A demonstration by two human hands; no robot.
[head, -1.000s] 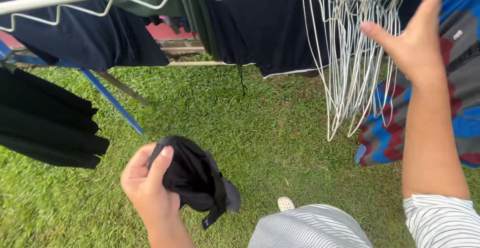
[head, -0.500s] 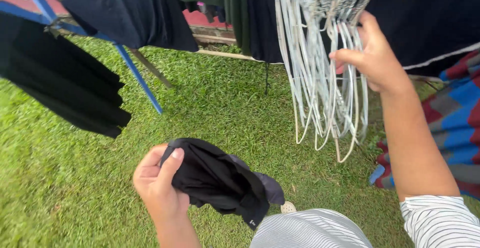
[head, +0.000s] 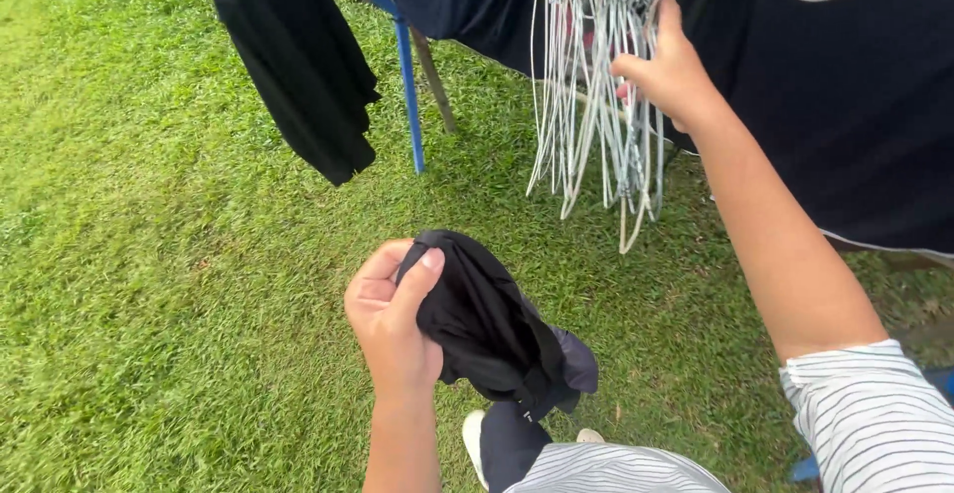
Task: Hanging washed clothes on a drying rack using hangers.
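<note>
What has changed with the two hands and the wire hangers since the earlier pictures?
The right hand, open and raised beside the bunch of pale wire hangers before, has moved in and now has its fingers among them. The left hand keeps gripping the bunched black cloth garment.

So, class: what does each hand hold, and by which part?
The left hand grips a bunched black cloth garment by its upper folded end. The right hand closes on the bundle of white wire hangers near their tops.
</note>
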